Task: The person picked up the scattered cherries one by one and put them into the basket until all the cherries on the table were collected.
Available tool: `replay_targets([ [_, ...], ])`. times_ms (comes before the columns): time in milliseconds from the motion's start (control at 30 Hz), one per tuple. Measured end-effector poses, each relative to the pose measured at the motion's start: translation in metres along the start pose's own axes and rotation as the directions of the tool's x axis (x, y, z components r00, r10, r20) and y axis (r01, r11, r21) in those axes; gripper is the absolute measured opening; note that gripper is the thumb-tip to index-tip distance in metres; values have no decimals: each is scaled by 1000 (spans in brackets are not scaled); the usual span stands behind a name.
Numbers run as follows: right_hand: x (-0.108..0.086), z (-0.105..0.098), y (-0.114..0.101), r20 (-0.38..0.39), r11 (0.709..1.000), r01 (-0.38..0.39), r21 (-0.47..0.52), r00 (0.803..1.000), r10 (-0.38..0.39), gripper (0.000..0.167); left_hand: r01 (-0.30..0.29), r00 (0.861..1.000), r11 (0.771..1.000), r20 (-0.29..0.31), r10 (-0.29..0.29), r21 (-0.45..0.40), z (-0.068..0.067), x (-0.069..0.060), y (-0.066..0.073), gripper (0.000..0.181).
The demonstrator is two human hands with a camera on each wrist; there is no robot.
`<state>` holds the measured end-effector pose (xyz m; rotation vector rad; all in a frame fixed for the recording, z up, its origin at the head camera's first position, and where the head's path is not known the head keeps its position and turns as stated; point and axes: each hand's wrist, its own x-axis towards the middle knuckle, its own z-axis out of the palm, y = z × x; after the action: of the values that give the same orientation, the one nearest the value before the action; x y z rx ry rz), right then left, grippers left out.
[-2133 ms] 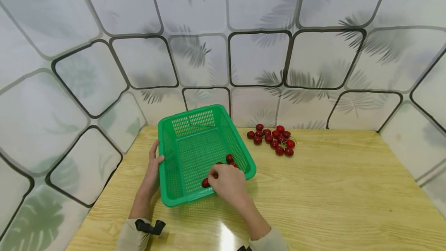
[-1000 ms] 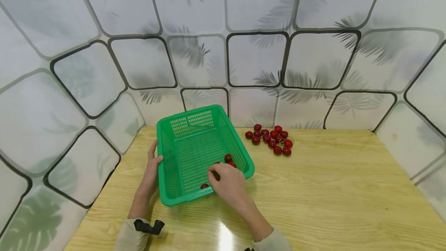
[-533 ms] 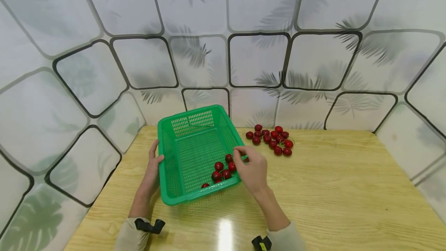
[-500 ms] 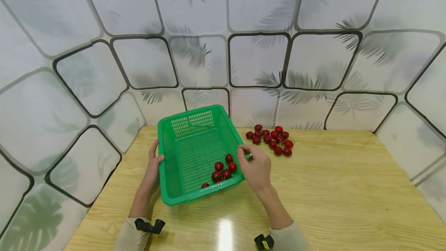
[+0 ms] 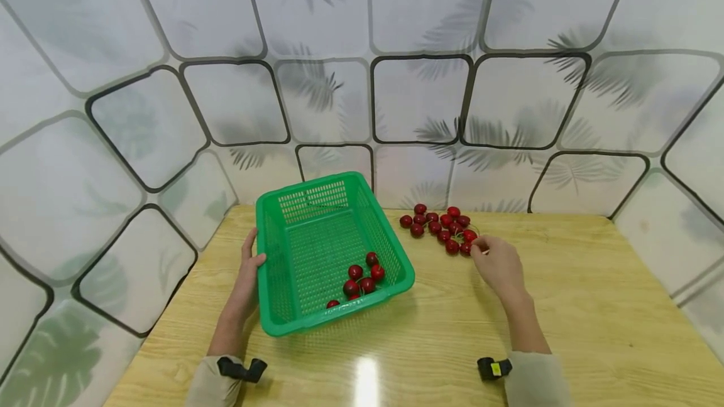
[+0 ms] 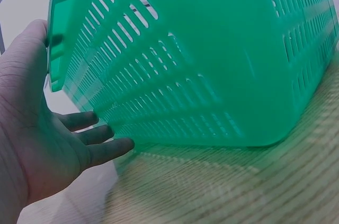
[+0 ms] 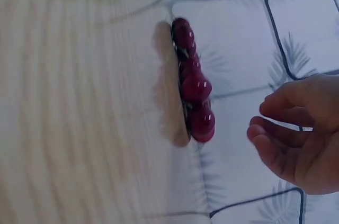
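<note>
My left hand point(image 5: 246, 278) rests along the left side of a green plastic basket point(image 5: 271, 306). In the left wrist view its fingers point(image 6: 108, 151) lie spread and mostly straight against the slotted wall, with another digit up at the rim. Inside the basket, several dark red cherries point(image 5: 367, 285) sit in the near right corner. My right hand point(image 5: 500, 267) is at the right edge of a pile of cherries point(image 5: 434, 228) on the table. The right wrist view shows its fingertips bent with a gap between them, apart from the cherries point(image 7: 197, 87) and holding nothing.
The wooden table point(image 5: 565, 294) runs up to a wall covering point(image 5: 421, 99) patterned with rounded outlines and leaves, just behind the pile and basket. Black camera mounts point(image 5: 242, 369) sit on both wrists.
My right hand has left the basket's near right corner and moved right to the pile, uncovering the cherries inside. My left hand and the basket have stayed in place.
</note>
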<state>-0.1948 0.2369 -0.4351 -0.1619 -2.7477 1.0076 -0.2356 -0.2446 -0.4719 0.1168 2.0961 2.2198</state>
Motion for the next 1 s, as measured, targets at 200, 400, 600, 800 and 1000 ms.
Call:
replay_targets([
  [200, 7, -5, 21, 163, 999, -14, -43, 986, 21, 36, -26, 1000, 1000, 6, 26, -3, 0, -1, -1, 66],
  [400, 9, -1, 31, 273, 1000, 5, -23, 962, 2, 42, -21, 1000, 1000, 6, 21, 3, -1, -1, -2, 66],
  [600, 13, 6, 31, 277, 999, 46, 3, 960, -45, 49, -23, 1000, 1000, 10, 22, 16, -2, 0, -3, 65],
  [800, 16, 17, 30, 305, 992, 125, -3, 945, -118, 54, -14, 1000, 1000, 6, 14, 21, -1, -1, -2, 66],
  [1000, 14, 19, 24, 268, 990, 110, -91, 960, -82, 41, -28, 1000, 999, 6, 27, 33, -2, 0, -2, 66],
])
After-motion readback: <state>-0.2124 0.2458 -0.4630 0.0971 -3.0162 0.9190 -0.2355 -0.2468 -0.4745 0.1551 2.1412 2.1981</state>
